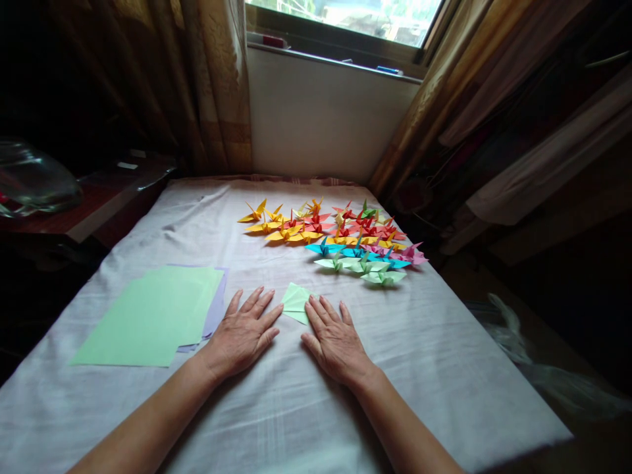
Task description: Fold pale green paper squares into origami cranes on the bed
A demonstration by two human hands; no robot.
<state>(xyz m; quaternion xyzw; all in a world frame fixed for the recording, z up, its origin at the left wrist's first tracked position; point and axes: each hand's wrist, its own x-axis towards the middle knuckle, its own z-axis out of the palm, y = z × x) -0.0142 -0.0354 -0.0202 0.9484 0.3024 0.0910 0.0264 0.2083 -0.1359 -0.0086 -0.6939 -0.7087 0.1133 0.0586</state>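
Both hands lay flat, palms down, on the white cloth-covered table [434,368]. The left hand [241,332] rested with fingers spread and straight, gripping nothing; its fingertips stopped just left of a small folded piece of pale green paper [295,301]. The right hand [336,339] was likewise open and flat, holding nothing, with its forefinger tip touching or just overlapping the near right edge of that folded piece (contact too fine to confirm). The folded green paper sat on the cloth between the two sets of fingertips, slightly beyond them, pointed like a kite.

To the left of the left hand lay a loose stack of flat pale green paper sheets [148,316], with a lilac sheet [220,303] showing under its right edge. Beyond the hands, toward the window, stood a cluster of finished folded paper cranes [340,237]: yellow and orange ones at the left, red and pink in the middle and right, blue and pale green nearest the hands. Patterned brown curtains [217,85] hung either side of the window [345,20].
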